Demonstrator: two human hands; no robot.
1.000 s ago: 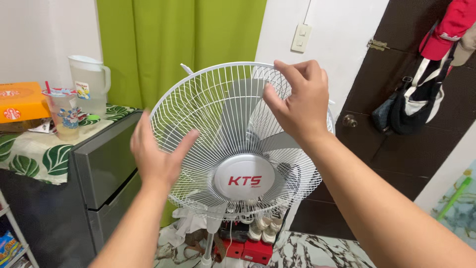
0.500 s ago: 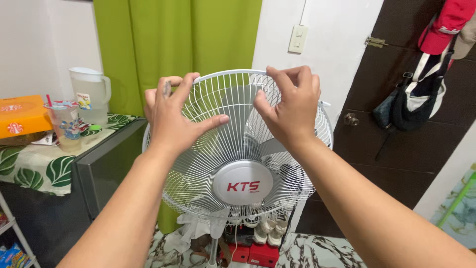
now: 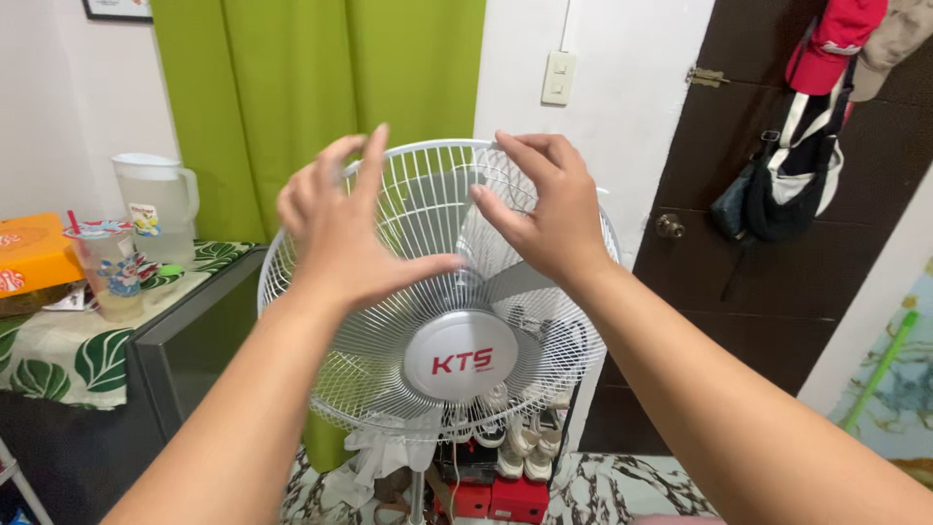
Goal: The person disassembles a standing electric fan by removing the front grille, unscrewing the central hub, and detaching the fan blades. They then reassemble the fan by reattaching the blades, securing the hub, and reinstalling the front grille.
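**Fingers spread at the top of the fan guard**

The fingers [image 3: 374, 160] of the left hand [image 3: 340, 228] are spread and released, hovering in front of the upper left part of the white wire fan guard [image 3: 330, 365], thumb stretched toward the middle; whether any fingertip touches the wire cannot be told. The right hand [image 3: 549, 214] has its fingers [image 3: 520, 146] curled at the top rim of the guard, fingertips at or on the wire, not clenched round it. Both forearms reach in from the lower edge.

The guard belongs to a white pedestal fan standing upright, its round grey centre cap [image 3: 461, 357] below and between the two hands.

To the left, a dark cabinet carries a surface covered by a leaf-patterned cloth [image 3: 58, 360], with a clear plastic cup [image 3: 105, 277], a translucent white pitcher [image 3: 155, 206] and an orange box [image 3: 29, 255]. Behind the fan hangs a green curtain [image 3: 292, 87]. To the right is a dark brown door [image 3: 777, 292] with a dark bag [image 3: 787, 190] hanging on it.
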